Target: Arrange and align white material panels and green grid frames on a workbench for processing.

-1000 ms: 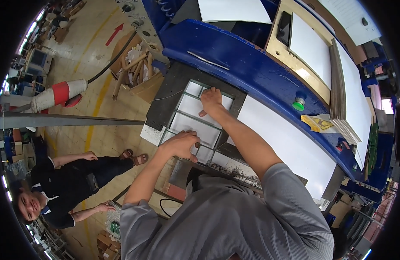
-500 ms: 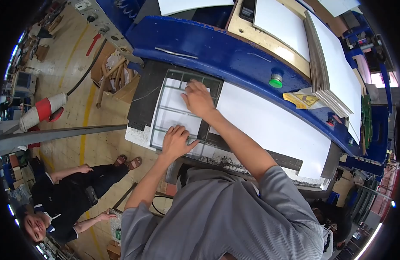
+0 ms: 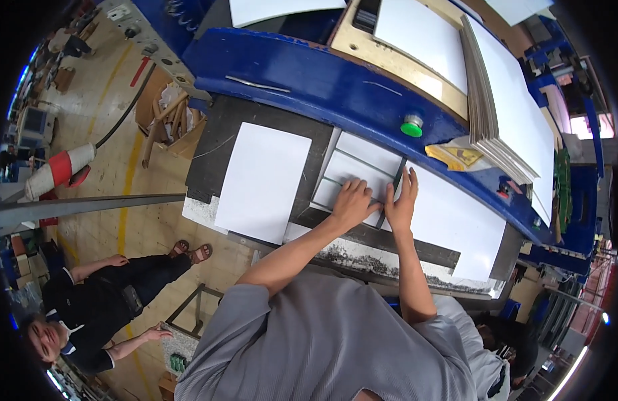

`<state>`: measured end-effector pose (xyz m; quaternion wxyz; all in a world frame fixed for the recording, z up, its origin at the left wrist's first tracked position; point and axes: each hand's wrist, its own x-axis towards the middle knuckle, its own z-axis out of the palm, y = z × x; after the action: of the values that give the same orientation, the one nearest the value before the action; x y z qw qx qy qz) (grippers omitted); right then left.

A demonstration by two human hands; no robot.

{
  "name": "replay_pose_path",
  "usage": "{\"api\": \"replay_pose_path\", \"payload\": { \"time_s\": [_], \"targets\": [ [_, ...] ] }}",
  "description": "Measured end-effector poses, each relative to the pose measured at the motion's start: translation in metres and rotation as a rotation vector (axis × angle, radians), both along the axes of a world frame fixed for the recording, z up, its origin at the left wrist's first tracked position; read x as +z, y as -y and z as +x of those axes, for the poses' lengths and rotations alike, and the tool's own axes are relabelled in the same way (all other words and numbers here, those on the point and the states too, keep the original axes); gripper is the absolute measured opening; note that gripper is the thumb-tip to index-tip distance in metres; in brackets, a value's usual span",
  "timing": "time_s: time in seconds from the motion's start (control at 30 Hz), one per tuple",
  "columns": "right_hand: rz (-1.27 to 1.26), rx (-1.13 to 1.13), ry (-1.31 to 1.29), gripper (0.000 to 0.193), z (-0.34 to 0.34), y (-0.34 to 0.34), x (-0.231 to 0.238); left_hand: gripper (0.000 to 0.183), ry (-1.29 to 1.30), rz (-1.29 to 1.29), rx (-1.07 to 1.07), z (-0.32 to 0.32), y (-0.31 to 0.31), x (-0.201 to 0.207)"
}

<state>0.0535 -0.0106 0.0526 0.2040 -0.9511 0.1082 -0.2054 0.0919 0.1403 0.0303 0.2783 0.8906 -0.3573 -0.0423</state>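
Observation:
A dark green metal grid frame (image 3: 364, 164) lies over the left part of a long white sheet (image 3: 456, 224) on the dark machine bed. My left hand (image 3: 352, 202) rests on the near part of the frame, fingers bent down and thumb stretched toward the right-hand bar. My right hand (image 3: 402, 200) straddles that right-hand bar, its fingers long and pointing away from me, the thumb on the inner side. To the left, a separate white sheet (image 3: 263, 180) lies uncovered on the bed. How firmly the fingers grip is partly hidden.
A blue machine beam (image 3: 309, 77) with a green button (image 3: 411, 125) runs along the far side. Behind it, a stack of white boards (image 3: 506, 100) leans at the right. A carton of cardboard tubes (image 3: 172, 120) stands left; a person (image 3: 98, 294) is at lower left.
The grid frame has moved right, off the left white sheet and onto the long sheet. Both my hands have moved right with it. The view has shifted slightly.

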Motion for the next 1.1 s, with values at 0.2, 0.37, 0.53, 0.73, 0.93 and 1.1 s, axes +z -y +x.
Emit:
{"api": "replay_pose_path", "payload": {
  "time_s": [0.2,0.37,0.53,0.73,0.93,1.1],
  "targets": [
    [0.422,-0.042,-0.363,0.063,0.002,0.045,-0.021,0.035,0.046,-0.296,0.353,-0.012,-0.081,0.010],
    [0.400,0.152,-0.416,0.065,0.014,0.050,-0.017,0.033,0.017,-0.197,0.444,-0.030,-0.120,-0.023],
    [0.427,0.137,-0.453,0.065,0.014,0.052,-0.022,0.024,0.044,-0.256,0.555,-0.038,-0.114,-0.041],
    [0.472,0.163,-0.405,0.065,0.009,0.054,-0.029,0.023,0.059,-0.290,0.505,-0.038,-0.119,-0.044],
    [0.457,0.154,-0.367,0.066,0.009,0.053,-0.032,0.025,-0.001,-0.273,0.540,-0.033,-0.117,-0.039],
    [0.436,0.109,-0.380,0.065,0.011,0.052,-0.030,0.025,-0.003,-0.240,0.524,-0.033,-0.113,-0.036]
  ]
}}
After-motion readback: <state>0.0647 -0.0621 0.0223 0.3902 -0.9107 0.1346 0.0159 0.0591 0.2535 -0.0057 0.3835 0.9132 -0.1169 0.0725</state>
